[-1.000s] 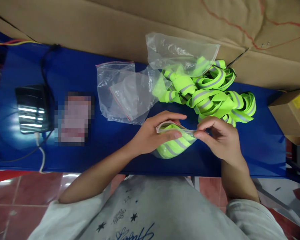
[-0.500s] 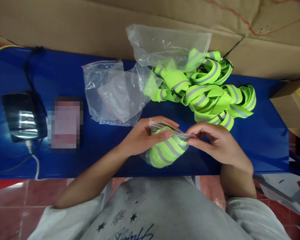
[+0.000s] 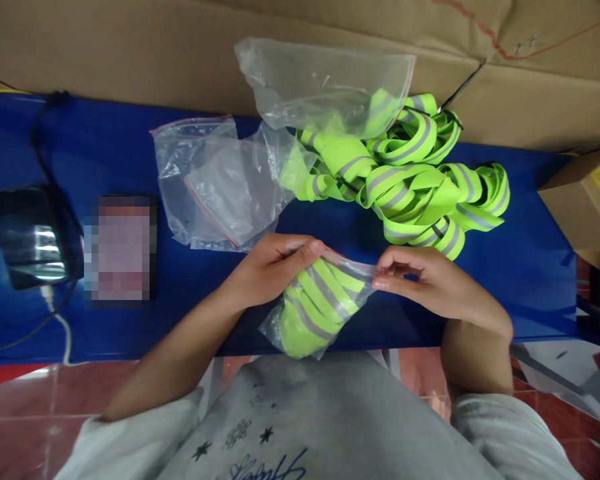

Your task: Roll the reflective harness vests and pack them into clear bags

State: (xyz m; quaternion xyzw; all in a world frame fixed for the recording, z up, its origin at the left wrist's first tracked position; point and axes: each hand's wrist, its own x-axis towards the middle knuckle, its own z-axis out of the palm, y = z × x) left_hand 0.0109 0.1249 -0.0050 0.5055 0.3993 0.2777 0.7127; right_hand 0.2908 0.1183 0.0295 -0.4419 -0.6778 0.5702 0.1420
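Observation:
A clear zip bag [image 3: 275,328] with a red strip along its mouth hangs between my two hands near the table's front edge. Inside it lies a folded neon-yellow reflective strap [image 3: 320,307] with grey stripes. My left hand [image 3: 273,267] pinches the left end of the bag's mouth, thumb on top. The right corner of the mouth is gripped between thumb and fingers of my right hand [image 3: 415,273]. Just beyond the hands is a heap of loose reflective straps [image 3: 415,193] with black parts.
Clear zip bags [image 3: 220,180] lie left of the heap, and another clear bag [image 3: 325,80] overlaps its back. A black device [image 3: 27,237] with cables and a pixelated rectangular item [image 3: 123,250] occupy the left. A cardboard box [image 3: 580,200] stands right on the blue table [image 3: 525,293].
My left hand has shifted left along the bag's mouth, which now looks stretched between the hands. The filled bag hangs lower and further left. The whole view has shifted slightly.

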